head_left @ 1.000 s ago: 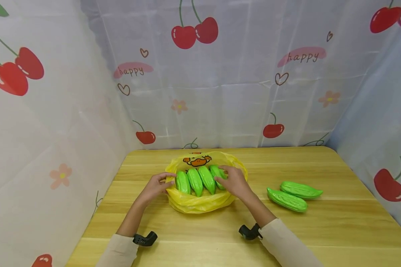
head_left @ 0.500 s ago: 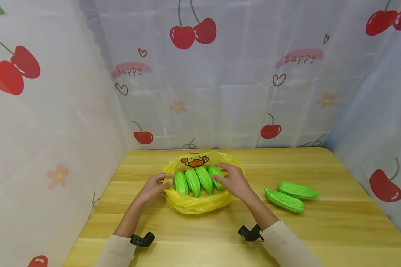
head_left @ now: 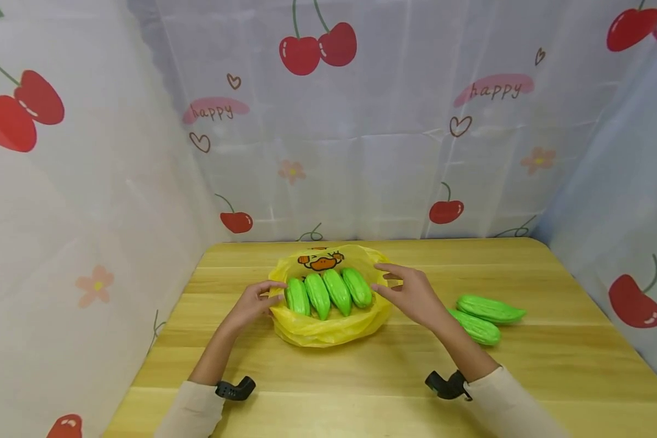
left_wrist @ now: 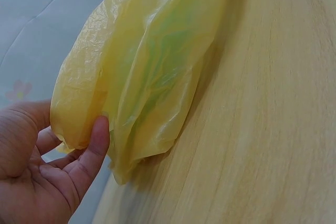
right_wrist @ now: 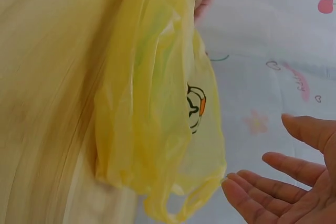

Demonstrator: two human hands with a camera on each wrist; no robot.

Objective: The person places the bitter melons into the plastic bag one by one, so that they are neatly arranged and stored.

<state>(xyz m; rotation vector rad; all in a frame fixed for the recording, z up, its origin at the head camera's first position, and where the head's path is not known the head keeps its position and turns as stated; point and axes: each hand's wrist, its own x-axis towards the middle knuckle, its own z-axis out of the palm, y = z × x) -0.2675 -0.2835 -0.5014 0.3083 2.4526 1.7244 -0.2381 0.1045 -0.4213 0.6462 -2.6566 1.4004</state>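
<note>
Four gourds lie in the bag, two unbagged at its three o'clock, left hand pinching its rim, right hand with fingers spread.

Plain beige long sleeves; beside each cuff, a black wrist camera shaped like a bent tube, the left one dotted with small holes

Six green gourds — four bagged, two loose; one yellow bag; two hands — two wrist cameras.
</note>
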